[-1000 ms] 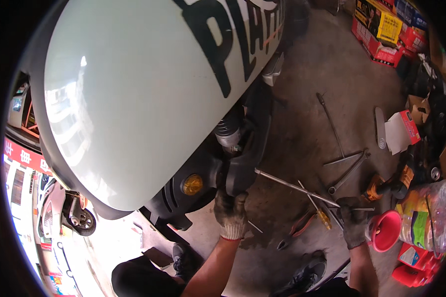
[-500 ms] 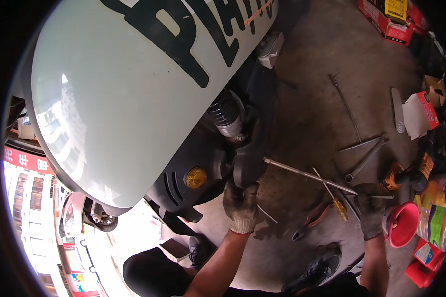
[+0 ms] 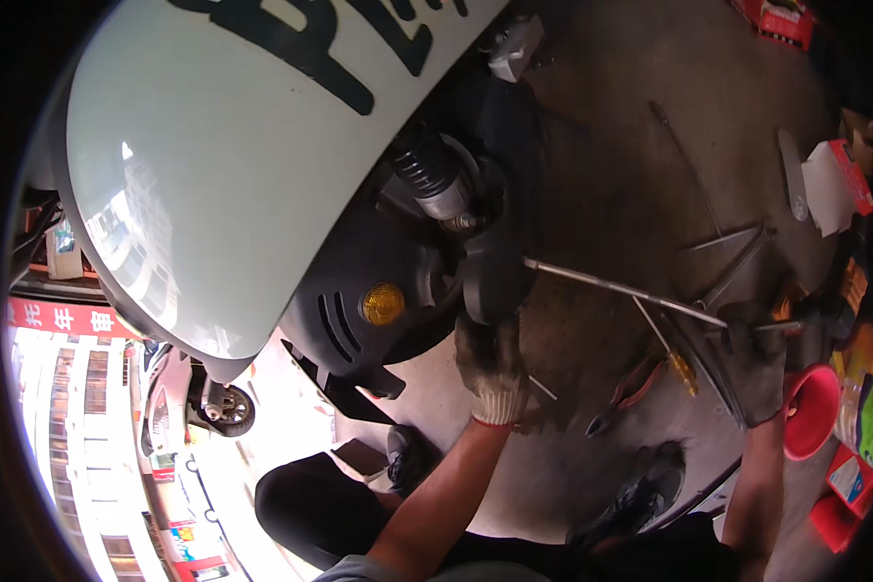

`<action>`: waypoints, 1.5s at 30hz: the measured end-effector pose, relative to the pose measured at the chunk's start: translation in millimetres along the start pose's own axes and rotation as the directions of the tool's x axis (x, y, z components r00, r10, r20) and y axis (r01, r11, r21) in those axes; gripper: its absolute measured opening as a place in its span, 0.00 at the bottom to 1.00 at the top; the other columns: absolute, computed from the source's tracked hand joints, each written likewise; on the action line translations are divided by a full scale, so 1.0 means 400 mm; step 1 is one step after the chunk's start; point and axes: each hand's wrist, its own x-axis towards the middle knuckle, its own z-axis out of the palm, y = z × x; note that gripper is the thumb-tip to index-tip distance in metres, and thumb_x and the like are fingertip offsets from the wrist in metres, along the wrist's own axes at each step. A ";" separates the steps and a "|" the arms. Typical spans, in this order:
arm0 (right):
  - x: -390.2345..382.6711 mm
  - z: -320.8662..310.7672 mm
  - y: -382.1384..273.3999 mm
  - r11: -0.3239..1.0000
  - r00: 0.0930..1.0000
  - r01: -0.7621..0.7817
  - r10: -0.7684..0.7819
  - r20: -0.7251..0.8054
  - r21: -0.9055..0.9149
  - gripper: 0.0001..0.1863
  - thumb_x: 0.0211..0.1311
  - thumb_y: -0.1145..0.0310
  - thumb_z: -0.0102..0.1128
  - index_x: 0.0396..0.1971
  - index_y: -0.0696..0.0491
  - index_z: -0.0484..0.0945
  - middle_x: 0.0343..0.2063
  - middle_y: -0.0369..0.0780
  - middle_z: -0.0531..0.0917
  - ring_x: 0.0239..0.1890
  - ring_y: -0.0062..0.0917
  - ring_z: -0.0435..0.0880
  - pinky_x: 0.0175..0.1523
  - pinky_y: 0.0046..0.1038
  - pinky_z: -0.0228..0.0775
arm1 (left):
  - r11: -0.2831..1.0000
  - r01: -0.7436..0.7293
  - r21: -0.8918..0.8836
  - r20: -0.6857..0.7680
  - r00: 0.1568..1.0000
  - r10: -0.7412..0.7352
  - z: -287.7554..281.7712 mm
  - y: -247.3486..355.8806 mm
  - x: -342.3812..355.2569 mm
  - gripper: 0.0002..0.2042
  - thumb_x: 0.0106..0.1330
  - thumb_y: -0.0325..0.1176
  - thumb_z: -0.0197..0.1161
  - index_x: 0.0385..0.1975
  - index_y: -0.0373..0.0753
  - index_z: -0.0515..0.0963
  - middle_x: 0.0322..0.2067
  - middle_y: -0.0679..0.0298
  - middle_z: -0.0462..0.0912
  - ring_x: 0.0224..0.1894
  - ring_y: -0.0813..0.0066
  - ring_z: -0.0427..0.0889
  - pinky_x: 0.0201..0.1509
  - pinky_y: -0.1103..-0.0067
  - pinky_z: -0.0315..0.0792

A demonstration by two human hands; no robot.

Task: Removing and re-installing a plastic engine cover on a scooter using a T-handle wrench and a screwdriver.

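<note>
A dark work glove with a pale knitted cuff covers my left hand (image 3: pixel 492 373). Its fingers are closed at the lower end of a dark plastic cover (image 3: pixel 492 286) on a scooter; the dim light partly hides the fingertips. My right hand (image 3: pixel 755 364), also gloved, is closed around the cross handle of a long T-handle wrench (image 3: pixel 626 291). The wrench's shaft points left, its far tip beside the cover's edge; whether it touches cannot be made out. Above the cover sit a shock absorber (image 3: pixel 436 184) and, to its left, an orange reflector (image 3: pixel 382 304).
A large pale body panel (image 3: pixel 204 184) fills the upper left. On the floor lie pliers (image 3: pixel 626 398), a yellow-handled screwdriver (image 3: pixel 682 371) and another long T-shaped tool (image 3: pixel 694 175). At the right are a red bowl (image 3: pixel 812 412), an orange power tool (image 3: pixel 852 286) and an opened box (image 3: pixel 834 189).
The view has shifted, so the scooter sits higher in the picture and the floor things lie further right. My left hand stays at the cover, and my right hand still holds the wrench.
</note>
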 end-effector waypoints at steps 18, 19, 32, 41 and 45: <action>-0.003 0.018 -0.034 0.944 0.982 0.186 -0.174 0.069 -0.273 0.06 0.64 0.76 0.52 0.40 0.56 0.76 0.35 0.32 0.76 0.36 0.13 0.74 0.39 0.18 0.67 | 0.996 -0.089 -0.009 -0.022 0.996 0.089 0.013 -0.004 -0.007 0.21 0.63 0.34 0.63 0.52 0.31 0.69 0.43 0.61 0.77 0.44 0.74 0.75 0.50 0.79 0.68; -0.006 0.019 -0.039 0.951 0.985 0.172 -0.159 0.072 -0.258 0.06 0.64 0.76 0.52 0.40 0.56 0.76 0.35 0.32 0.76 0.36 0.13 0.74 0.39 0.18 0.67 | 0.994 -0.088 -0.059 -0.017 0.996 0.087 0.012 -0.004 -0.005 0.21 0.63 0.34 0.63 0.52 0.31 0.69 0.43 0.61 0.77 0.44 0.74 0.75 0.50 0.79 0.69; -0.022 0.067 -0.128 0.943 0.996 0.089 -0.094 0.001 -0.321 0.06 0.63 0.71 0.58 0.37 0.56 0.77 0.22 0.31 0.75 0.22 0.10 0.69 0.26 0.16 0.59 | 0.999 -0.027 -0.030 -0.079 0.997 0.025 -0.039 -0.026 0.029 0.19 0.64 0.37 0.60 0.48 0.30 0.71 0.40 0.51 0.78 0.42 0.58 0.78 0.48 0.71 0.69; -0.052 0.133 -0.239 0.851 0.996 -0.045 -0.002 -0.089 -0.523 0.06 0.61 0.71 0.58 0.37 0.54 0.76 0.25 0.30 0.73 0.23 0.13 0.67 0.27 0.18 0.57 | 0.998 -0.002 0.057 -0.010 1.000 0.003 -0.049 -0.056 0.036 0.19 0.65 0.35 0.57 0.51 0.29 0.69 0.44 0.45 0.75 0.45 0.45 0.74 0.51 0.64 0.68; -0.047 0.138 -0.246 0.856 0.997 -0.035 -0.008 -0.081 -0.516 0.04 0.61 0.72 0.58 0.35 0.53 0.76 0.22 0.26 0.72 0.20 0.09 0.65 0.22 0.15 0.53 | 1.000 -0.015 -0.007 -0.025 1.000 0.015 -0.048 -0.055 0.031 0.21 0.65 0.37 0.58 0.51 0.28 0.69 0.45 0.42 0.74 0.46 0.43 0.74 0.51 0.63 0.68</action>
